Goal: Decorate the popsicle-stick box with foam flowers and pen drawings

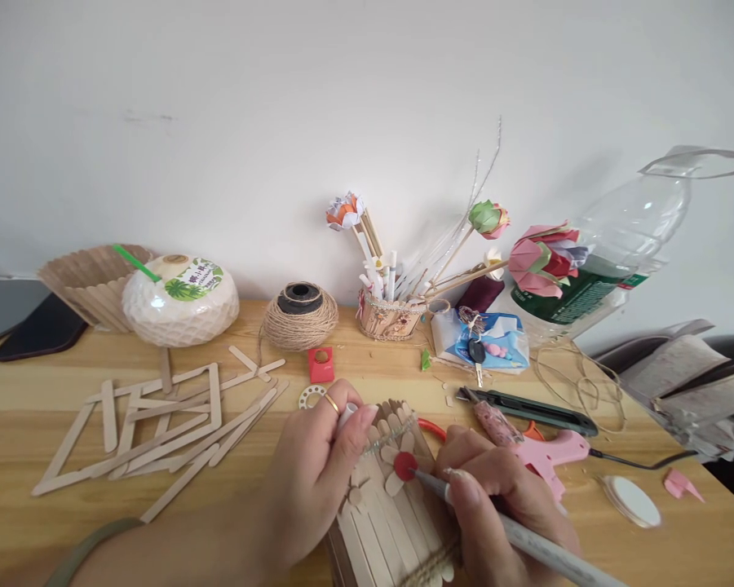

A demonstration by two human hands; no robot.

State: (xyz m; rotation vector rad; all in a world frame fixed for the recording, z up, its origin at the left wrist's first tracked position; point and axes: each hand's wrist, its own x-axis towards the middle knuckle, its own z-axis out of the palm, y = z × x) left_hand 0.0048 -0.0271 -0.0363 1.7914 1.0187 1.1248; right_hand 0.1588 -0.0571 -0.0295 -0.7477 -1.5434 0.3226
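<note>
A box made of wooden craft sticks (382, 522) is in front of me, with twine round its lower end and a silvery trim near the top. Two wooden flowers decorate its face; the right one has a red round centre (405, 466). My right hand (505, 505) grips a grey-white marker pen (541, 548), its tip touching that red centre. My left hand (324, 461) rests at the box's left side. Between its thumb and fingers is a small white piece that looks like the marker cap (346, 414).
Loose craft sticks (159, 432) lie on the left. Behind stand a wrapped coconut (180, 302), a twine spool (300, 318) and a pen holder (391, 316). On the right are a utility knife (526, 409), a pink glue gun (550, 456), white discs (633, 500) and a large bottle (617, 244).
</note>
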